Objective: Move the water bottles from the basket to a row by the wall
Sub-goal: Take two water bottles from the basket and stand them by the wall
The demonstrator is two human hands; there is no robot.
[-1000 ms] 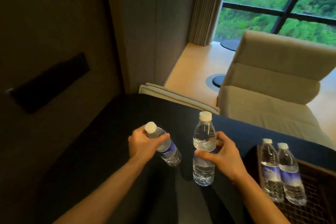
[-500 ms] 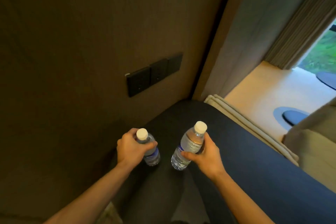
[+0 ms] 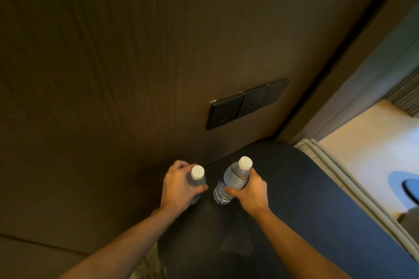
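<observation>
- Where the dark desk (image 3: 306, 199) meets the brown wood-grain wall (image 3: 136, 52), both hands work close to the desk's far edge, each one wrapped around a clear water bottle with a white cap.
- Left hand (image 3: 179, 186): fingers curled round the left bottle (image 3: 196, 176) from the wall side, thumb across its front. Bottle stands near upright, right by the wall; whether its base touches the desk cannot be told, the hand hides it.
- Right hand (image 3: 249, 190): closed around the middle of the right bottle (image 3: 233, 182), which tilts, cap leaning toward the far right, base toward the near left. Base is low over the desk; contact unclear.
- The two bottles sit just beside each other, a narrow gap between them.
- Black socket panel (image 3: 246, 103) on the wall, above the desk's far edge.
- Pale floor (image 3: 367, 142) beyond the desk's right edge.
</observation>
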